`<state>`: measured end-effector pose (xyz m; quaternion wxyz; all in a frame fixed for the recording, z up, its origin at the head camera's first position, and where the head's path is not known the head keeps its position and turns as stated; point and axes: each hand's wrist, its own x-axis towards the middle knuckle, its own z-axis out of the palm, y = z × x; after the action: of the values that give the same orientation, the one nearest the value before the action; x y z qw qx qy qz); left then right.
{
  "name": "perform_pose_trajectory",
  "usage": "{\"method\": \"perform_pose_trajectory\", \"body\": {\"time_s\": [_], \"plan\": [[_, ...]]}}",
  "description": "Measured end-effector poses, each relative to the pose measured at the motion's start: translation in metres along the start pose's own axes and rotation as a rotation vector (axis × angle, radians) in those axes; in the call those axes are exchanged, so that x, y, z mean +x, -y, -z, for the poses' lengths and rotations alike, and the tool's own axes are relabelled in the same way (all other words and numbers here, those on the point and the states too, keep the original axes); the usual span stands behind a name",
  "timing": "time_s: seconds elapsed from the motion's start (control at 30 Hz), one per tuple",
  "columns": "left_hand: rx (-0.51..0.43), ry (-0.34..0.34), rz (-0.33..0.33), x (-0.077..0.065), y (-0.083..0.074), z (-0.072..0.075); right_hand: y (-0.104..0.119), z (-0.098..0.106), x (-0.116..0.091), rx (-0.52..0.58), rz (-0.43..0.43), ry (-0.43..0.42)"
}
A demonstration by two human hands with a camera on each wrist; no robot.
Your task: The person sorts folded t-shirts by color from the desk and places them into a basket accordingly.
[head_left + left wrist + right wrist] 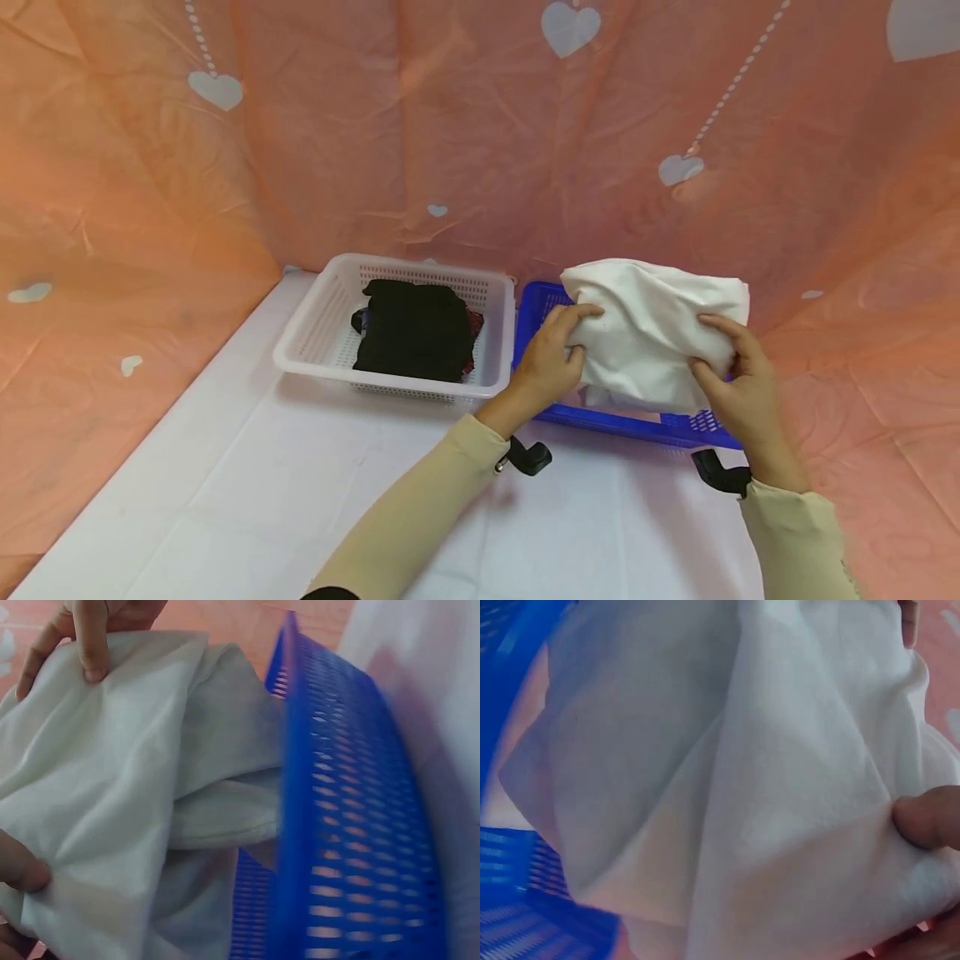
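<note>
A folded white cloth, perhaps a garment, is held between both hands over the blue basket. My left hand grips its left edge, thumb and fingers pinching the fabric. On the opposite side my right hand pinches the right edge, the thumb on the near face. In the left wrist view, loose layers of the white cloth hang down beside the basket's perforated wall. Seen from the right wrist, the cloth drapes in broad folds, with the right thumb pressing it.
To the left stands a white perforated basket with a folded black garment in it; a dark red patterned piece shows beside the garment. Both baskets stand on a white-covered table. A pink-orange curtain with hearts hangs behind.
</note>
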<state>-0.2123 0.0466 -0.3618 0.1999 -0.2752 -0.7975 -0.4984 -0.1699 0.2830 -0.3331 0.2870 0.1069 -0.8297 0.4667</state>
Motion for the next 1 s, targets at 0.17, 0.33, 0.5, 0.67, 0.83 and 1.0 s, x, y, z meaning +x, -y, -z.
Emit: {"method": "perform_pose_trajectory", "body": {"time_s": [0.17,0.33,0.5,0.67,0.83,1.0], "plan": [[-0.017,0.066,0.098,-0.008,0.013,-0.012,-0.026,-0.006,-0.005,0.005,-0.069,0.078],[-0.053,0.116,0.209,-0.01,0.02,-0.018,-0.047,-0.008,-0.006,0.007,-0.083,0.174],[-0.049,0.182,0.305,-0.008,0.026,-0.021,-0.063,-0.011,-0.004,0.0,-0.114,0.242],[-0.009,0.208,0.365,-0.009,0.035,-0.026,-0.059,-0.02,-0.005,-0.033,-0.14,0.311],[0.03,0.196,0.402,-0.009,0.042,-0.03,-0.082,-0.027,-0.004,-0.039,-0.178,0.346],[0.124,0.225,0.425,-0.01,0.039,-0.037,-0.093,-0.027,-0.001,-0.064,-0.208,0.365]]}}
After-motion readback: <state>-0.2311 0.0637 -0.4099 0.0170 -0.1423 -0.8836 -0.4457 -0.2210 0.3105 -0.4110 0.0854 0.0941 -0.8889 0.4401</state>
